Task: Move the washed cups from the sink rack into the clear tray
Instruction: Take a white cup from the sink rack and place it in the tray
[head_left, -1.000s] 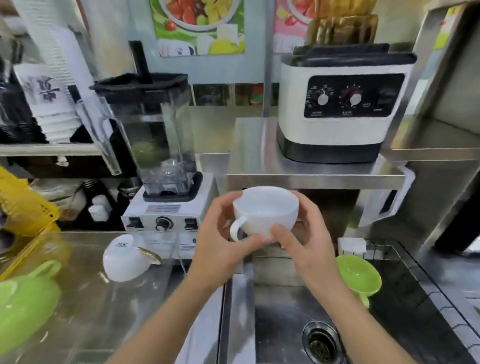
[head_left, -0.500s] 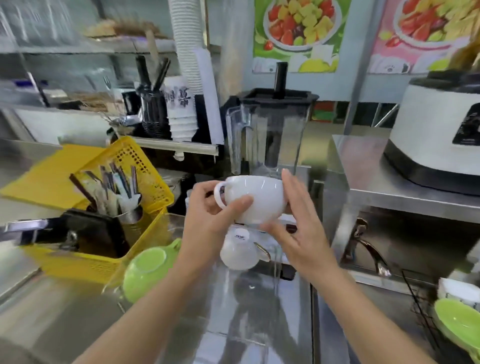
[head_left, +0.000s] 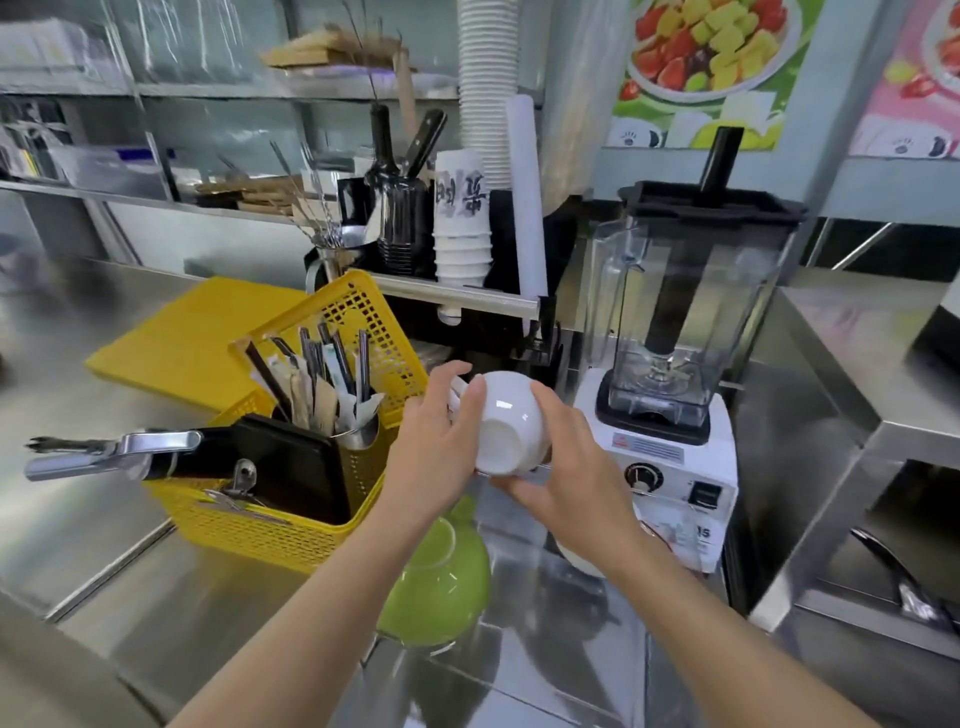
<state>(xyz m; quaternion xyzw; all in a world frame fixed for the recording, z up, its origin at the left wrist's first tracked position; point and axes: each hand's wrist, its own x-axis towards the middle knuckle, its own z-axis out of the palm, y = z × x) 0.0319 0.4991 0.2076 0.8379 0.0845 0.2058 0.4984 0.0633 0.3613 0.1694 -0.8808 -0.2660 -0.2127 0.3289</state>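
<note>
Although carried mouth-up over the sink a second ago and held side-on half a second ago, now tipped right over: white cup (head_left: 506, 423) with its base ring turned toward the camera and its mouth facing away and down. Swung leftward too, away from the sink rack, which is out of view, to a spot in the air over the far end of the clear tray (head_left: 545, 644). Not yet set down. Judged from that, the last part of one transfer: flipped to drain, ready for lowering rim-first.

Left hand (head_left: 436, 457) at the handle side, grip pinching the cup with thumb laid across the wall. Right hand (head_left: 566, 478) under and beside it, grip pressed to the cup's lower curve, fingers slightly spread.

Glossy glazed ceramic, rounded like a bowl, smooth and likely slippery if wet. Already in the tray: green cup (head_left: 436, 577), also glossy and inverted, and a second white piece (head_left: 579, 564) mostly hidden under the right wrist. Tray walls thin, see-through, hard to trace against the brushed steel tabletop (head_left: 156, 597). Perforated yellow basket (head_left: 291, 530) just left of the tray, blender (head_left: 675, 364) toward the far right corner.
</note>
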